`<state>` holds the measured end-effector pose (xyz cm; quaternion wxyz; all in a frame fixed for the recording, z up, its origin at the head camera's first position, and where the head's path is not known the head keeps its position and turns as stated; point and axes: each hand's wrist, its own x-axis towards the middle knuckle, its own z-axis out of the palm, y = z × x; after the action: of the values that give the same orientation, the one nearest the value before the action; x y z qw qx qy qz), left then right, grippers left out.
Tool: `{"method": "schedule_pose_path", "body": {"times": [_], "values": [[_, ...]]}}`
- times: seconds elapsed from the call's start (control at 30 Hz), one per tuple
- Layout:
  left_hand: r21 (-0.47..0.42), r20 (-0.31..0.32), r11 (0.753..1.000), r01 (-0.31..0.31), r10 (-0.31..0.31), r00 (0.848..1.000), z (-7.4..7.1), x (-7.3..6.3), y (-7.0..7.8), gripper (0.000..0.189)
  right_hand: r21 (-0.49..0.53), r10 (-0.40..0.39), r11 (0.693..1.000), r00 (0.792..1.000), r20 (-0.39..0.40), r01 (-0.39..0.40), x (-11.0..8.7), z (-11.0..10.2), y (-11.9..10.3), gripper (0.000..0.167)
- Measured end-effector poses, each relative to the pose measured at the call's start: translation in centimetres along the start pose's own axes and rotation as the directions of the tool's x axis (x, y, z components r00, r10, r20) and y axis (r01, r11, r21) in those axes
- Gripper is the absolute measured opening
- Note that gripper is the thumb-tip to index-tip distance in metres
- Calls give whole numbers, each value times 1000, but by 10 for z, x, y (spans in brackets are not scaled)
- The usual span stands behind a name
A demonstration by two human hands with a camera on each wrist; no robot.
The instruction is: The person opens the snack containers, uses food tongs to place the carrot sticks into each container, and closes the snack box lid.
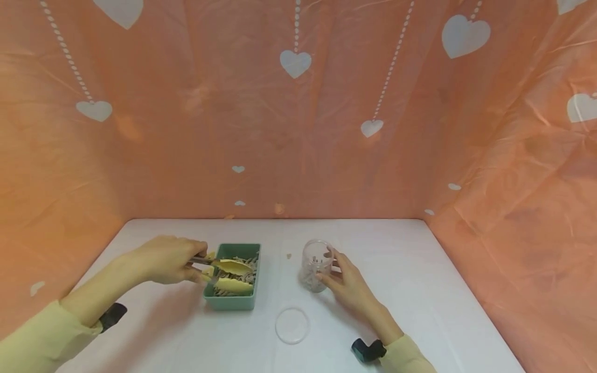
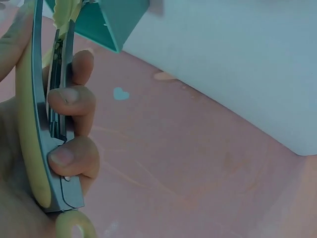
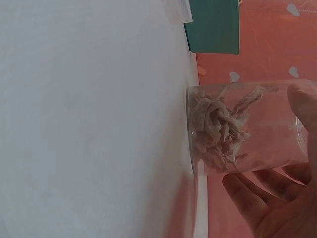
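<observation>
With your left hand, you are gripping yellow-tipped tongs over the green rectangular tub; with your right hand, well apart from it, you are curling thumb and fingers around the upper part of the clear jar, which is standing upright on the white table, right of the tub.

The tongs are probably feeling stiff and springy, so you are best holding them midway along the handles. The jar is likely light, smooth and slippery; it is asking for a gentle hold around its wall. The grey-brown strips are looking light and pliable, so they may be tangling.

The head view is showing the tongs' jaws parted among the tub's strips; whether they are pinching any, you cannot tell. Only the left wrist view is clearly revealing the end loop, while the right wrist view is showing strips heaping near the jar's base.
</observation>
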<state>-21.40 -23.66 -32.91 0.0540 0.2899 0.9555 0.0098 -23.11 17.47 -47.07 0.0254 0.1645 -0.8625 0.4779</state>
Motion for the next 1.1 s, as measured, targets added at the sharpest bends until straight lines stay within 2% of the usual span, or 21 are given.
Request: {"method": "schedule_pose_path", "body": {"times": [0.13, 0.4, 0.7, 1.1], "values": [[-4, -16, 1000, 1, -1, 1000, 3, -1, 0, 35, 3, -3, 1000, 1000, 2, 3, 0, -1, 0, 77], [42, -80, 999, -35, 39, 996, 7, -1, -2, 32, -12, -3, 1000, 1000, 8, 3, 1, -1, 0, 77], [60, -103, 998, -32, 38, 994, 10, -5, -7, 31, -8, -1, 1000, 1000, 3, 1, 0, -1, -1, 76], [6, -110, 1000, -8, 9, 994, 11, -15, -9, 27, -12, -6, 1000, 1000, 12, 6, 1, -1, 2, 77]]}}
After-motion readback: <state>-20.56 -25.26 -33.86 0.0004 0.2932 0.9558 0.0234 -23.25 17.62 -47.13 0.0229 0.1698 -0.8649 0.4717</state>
